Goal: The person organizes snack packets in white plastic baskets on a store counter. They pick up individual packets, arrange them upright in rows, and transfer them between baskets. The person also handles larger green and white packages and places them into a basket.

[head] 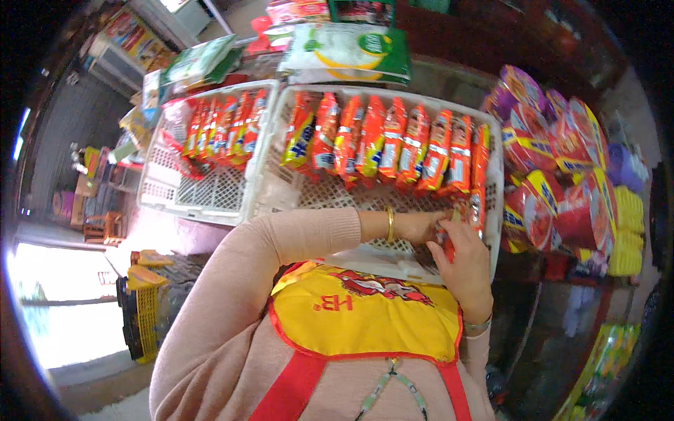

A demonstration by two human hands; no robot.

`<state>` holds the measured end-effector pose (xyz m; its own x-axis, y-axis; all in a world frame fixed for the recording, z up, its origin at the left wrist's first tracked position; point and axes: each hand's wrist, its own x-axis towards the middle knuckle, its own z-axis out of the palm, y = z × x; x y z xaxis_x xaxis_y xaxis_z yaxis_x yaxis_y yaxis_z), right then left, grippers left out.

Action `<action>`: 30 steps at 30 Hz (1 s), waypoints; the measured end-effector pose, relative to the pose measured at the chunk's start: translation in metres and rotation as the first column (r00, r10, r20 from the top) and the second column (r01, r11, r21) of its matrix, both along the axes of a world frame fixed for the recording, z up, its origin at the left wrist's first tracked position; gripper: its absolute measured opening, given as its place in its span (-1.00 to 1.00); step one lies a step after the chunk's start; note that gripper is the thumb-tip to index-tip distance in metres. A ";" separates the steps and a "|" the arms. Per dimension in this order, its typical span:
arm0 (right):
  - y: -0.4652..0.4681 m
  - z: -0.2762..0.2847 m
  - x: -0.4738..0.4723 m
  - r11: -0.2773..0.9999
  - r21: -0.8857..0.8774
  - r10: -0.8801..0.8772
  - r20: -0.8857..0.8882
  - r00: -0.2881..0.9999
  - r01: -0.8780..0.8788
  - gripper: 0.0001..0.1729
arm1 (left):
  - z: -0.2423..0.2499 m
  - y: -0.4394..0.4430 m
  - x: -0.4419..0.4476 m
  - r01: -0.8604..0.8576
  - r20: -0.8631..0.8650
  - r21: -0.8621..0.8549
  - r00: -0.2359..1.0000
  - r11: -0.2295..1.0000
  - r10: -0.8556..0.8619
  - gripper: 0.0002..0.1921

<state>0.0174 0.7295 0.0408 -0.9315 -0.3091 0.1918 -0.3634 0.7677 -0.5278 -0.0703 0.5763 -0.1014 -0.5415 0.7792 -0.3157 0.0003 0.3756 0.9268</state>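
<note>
Before me stands a white plastic crate [489,263] with a row of red and yellow snack packets [395,139] on edge along its far side. At its near right corner my left hand [426,226], with a gold bangle at the wrist, reaches in from the left. Beside it my right hand [463,252] is bent over the same spot, fingers near a red packet [476,210] at the right wall. The hands overlap there, so whether either grips a packet cannot be told. A second white crate [197,210] on the left holds more such packets.
Green and white bags [342,52] lie behind the crates. To the right stand several red instant noodle tubs [542,210] and yellow packages [626,226]. A yellow basket [145,316] with goods is at the lower left. A wooden stool [105,229] stands farther off.
</note>
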 end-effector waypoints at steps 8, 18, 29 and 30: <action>0.008 -0.030 -0.006 0.985 0.097 -0.140 -0.004 0.990 0.139 -0.56 | 0.149 -0.142 0.014 0.138 0.062 -0.076 0.989 0.988 -0.133 -0.47; 0.007 -0.036 -0.011 0.986 0.014 -0.168 0.001 0.986 0.168 -0.66 | 0.176 -0.409 0.002 -0.968 -0.188 0.072 0.225 0.242 0.956 -0.73; 0.004 -0.026 -0.011 0.982 0.022 -0.189 0.058 0.980 0.188 -0.66 | 0.110 -0.443 -0.006 -0.982 -0.303 0.169 0.034 0.089 0.952 -0.83; 0.004 -0.027 -0.011 0.982 0.020 -0.187 0.049 0.981 0.186 -0.66 | 0.114 -0.418 -0.009 -0.978 -0.309 0.163 0.076 0.131 0.948 -0.83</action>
